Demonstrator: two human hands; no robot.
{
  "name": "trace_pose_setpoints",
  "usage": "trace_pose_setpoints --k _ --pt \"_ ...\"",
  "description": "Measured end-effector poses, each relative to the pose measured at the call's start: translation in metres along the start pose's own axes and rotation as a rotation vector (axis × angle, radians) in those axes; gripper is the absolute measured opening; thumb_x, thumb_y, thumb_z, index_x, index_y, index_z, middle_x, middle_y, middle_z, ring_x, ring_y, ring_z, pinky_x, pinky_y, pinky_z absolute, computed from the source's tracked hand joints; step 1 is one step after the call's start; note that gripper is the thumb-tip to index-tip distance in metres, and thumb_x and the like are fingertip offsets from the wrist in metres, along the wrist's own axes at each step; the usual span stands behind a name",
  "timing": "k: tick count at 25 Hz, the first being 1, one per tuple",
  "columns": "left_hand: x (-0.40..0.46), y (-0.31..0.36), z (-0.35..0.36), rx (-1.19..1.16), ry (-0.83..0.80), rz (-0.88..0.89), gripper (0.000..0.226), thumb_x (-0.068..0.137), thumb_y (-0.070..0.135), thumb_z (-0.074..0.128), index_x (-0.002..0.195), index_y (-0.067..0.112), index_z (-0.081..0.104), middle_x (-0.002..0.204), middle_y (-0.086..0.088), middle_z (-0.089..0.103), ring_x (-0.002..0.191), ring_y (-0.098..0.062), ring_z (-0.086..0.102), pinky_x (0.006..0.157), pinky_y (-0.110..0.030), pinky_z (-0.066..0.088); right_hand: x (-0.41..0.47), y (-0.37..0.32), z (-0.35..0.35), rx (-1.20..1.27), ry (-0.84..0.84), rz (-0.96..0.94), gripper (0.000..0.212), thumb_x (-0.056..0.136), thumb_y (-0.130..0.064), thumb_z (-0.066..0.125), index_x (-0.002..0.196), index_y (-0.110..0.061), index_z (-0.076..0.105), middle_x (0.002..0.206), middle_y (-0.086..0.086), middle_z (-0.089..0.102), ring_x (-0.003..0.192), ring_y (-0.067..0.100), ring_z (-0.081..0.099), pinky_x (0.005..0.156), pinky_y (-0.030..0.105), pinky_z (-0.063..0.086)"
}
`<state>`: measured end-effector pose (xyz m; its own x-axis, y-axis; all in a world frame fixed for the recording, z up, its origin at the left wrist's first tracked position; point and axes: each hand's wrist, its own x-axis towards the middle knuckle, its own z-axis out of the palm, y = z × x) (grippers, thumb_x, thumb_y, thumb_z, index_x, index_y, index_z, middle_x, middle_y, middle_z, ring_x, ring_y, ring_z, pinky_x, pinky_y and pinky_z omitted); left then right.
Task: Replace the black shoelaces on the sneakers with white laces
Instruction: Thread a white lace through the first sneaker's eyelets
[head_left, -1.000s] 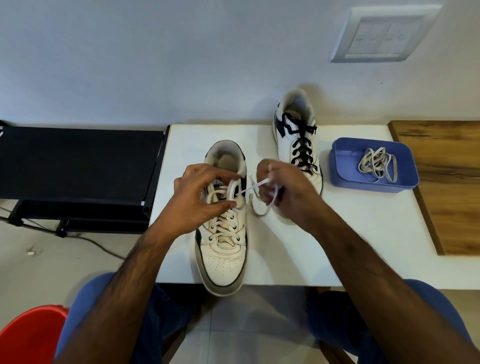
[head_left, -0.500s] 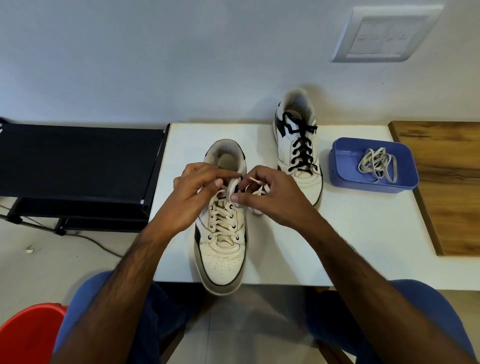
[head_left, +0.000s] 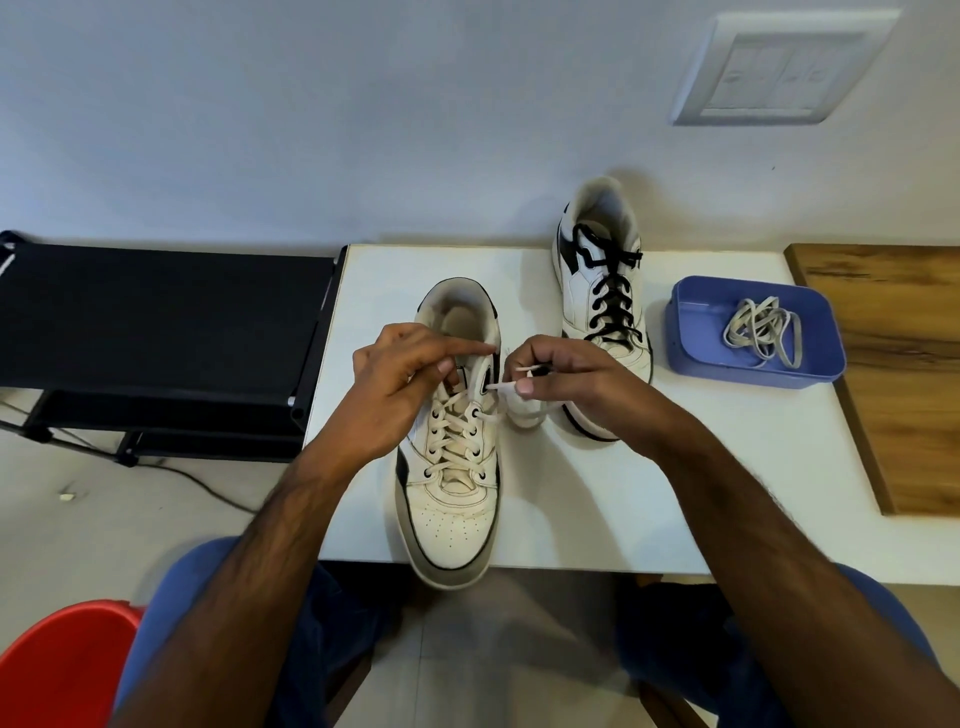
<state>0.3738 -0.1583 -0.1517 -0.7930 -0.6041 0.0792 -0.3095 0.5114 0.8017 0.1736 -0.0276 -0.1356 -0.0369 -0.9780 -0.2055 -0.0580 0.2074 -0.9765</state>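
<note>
A white sneaker (head_left: 451, 514) with white laces (head_left: 454, 434) stands toe toward me at the white table's front edge. My left hand (head_left: 400, 384) holds the top of its tongue and collar, forefinger stretched across the opening. My right hand (head_left: 566, 384) pinches the white lace end (head_left: 501, 387) just beside the top right eyelet; a loop of lace hangs under that hand. A second white sneaker (head_left: 602, 280) with black laces (head_left: 613, 301) stands behind my right hand, near the wall.
A blue tray (head_left: 696, 358) holding a loose white lace (head_left: 761, 330) sits right of the second sneaker. A wooden board (head_left: 904, 374) lies at the far right. A black rack (head_left: 156, 322) stands left of the table (head_left: 649, 499), a red stool (head_left: 57, 665) at bottom left.
My right hand moved in from the right and brought the lace tip to the top right eyelet. My left hand shifted slightly up on the tongue.
</note>
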Motion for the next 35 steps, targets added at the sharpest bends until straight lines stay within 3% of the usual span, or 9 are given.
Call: trace_pose_setpoints --k 4,9,14,18,23,26,29,32,35 --pt "-0.001 0.001 -0.005 0.001 -0.041 -0.005 0.037 0.101 0.027 0.047 0.124 0.052 0.062 0.1 0.026 0.061 0.119 -0.003 0.041 0.108 -0.058 0.026 0.001 0.002 0.002 0.05 -0.001 -0.007 0.007 0.09 -0.014 0.063 0.092 -0.008 0.06 0.083 0.004 0.07 0.075 0.015 0.053 0.066 0.023 0.038" --pt "-0.005 -0.004 -0.014 0.036 -0.202 -0.024 0.052 0.091 0.029 0.059 0.136 0.055 0.052 0.113 0.019 0.058 0.13 -0.009 0.036 0.111 -0.052 0.023 0.003 0.004 -0.006 -0.028 0.179 -0.018 0.012 0.095 0.003 0.062 0.09 -0.008 0.062 0.077 -0.002 0.063 0.066 0.002 0.057 0.063 0.013 0.044" --pt "-0.004 -0.004 -0.013 0.165 -0.144 0.067 0.058 0.085 0.034 0.071 0.137 0.052 0.051 0.114 0.031 0.058 0.128 -0.009 0.04 0.107 -0.049 0.026 0.003 0.006 -0.011 -0.359 0.306 -0.046 0.014 0.091 -0.01 0.073 0.09 -0.024 0.068 0.094 -0.005 0.072 0.082 0.007 0.064 0.071 0.013 0.047" --pt "-0.005 0.002 -0.007 0.227 -0.092 0.112 0.067 0.082 0.016 0.08 0.136 0.046 0.052 0.101 0.029 0.061 0.118 -0.001 0.046 0.108 -0.04 0.024 0.003 -0.001 -0.013 -0.349 0.476 -0.141 0.012 0.089 -0.008 0.074 0.093 -0.018 0.069 0.093 -0.003 0.064 0.081 0.003 0.059 0.069 0.008 0.044" --pt "-0.009 0.015 -0.003 0.461 0.028 0.321 0.024 0.088 0.036 0.06 0.111 0.034 0.068 0.113 0.015 0.051 0.115 -0.013 0.046 0.099 -0.038 0.023 0.002 0.0 -0.017 -0.454 0.592 -0.188 0.015 0.09 -0.008 0.072 0.094 -0.021 0.068 0.09 -0.006 0.061 0.085 0.007 0.059 0.075 0.017 0.049" --pt "-0.011 0.022 0.013 0.644 -0.049 0.387 0.022 0.084 0.051 0.063 0.094 0.033 0.071 0.117 0.008 0.05 0.117 -0.02 0.043 0.098 -0.046 0.024 0.004 0.001 -0.02 -0.451 0.66 -0.205 0.014 0.09 -0.006 0.071 0.093 -0.019 0.066 0.092 -0.009 0.063 0.085 0.001 0.059 0.073 0.011 0.044" --pt "-0.01 0.019 0.018 0.627 -0.054 0.374 0.016 0.081 0.045 0.069 0.088 0.031 0.07 0.117 0.009 0.05 0.115 -0.021 0.043 0.093 -0.039 0.022 0.003 0.004 -0.024 -0.597 0.718 -0.229 0.019 0.09 -0.001 0.069 0.089 -0.019 0.068 0.099 -0.006 0.06 0.091 0.006 0.057 0.079 0.022 0.046" --pt "-0.009 0.021 0.016 0.411 -0.003 0.276 0.02 0.081 0.052 0.071 0.087 0.032 0.072 0.116 0.014 0.049 0.113 -0.012 0.037 0.087 -0.031 0.017 0.003 0.0 -0.015 -0.895 0.615 -0.307 0.025 0.085 -0.005 0.066 0.096 -0.025 0.075 0.115 -0.002 0.056 0.111 0.024 0.05 0.092 0.041 0.044" --pt "-0.008 0.027 0.014 0.191 0.093 0.154 0.028 0.079 0.06 0.068 0.082 0.033 0.072 0.115 0.017 0.047 0.114 -0.005 0.034 0.091 -0.031 0.024 0.001 -0.01 0.004 -0.636 0.208 -0.22 0.019 0.089 -0.034 0.055 0.091 -0.033 0.074 0.106 -0.01 0.055 0.109 0.022 0.052 0.099 0.044 0.04"
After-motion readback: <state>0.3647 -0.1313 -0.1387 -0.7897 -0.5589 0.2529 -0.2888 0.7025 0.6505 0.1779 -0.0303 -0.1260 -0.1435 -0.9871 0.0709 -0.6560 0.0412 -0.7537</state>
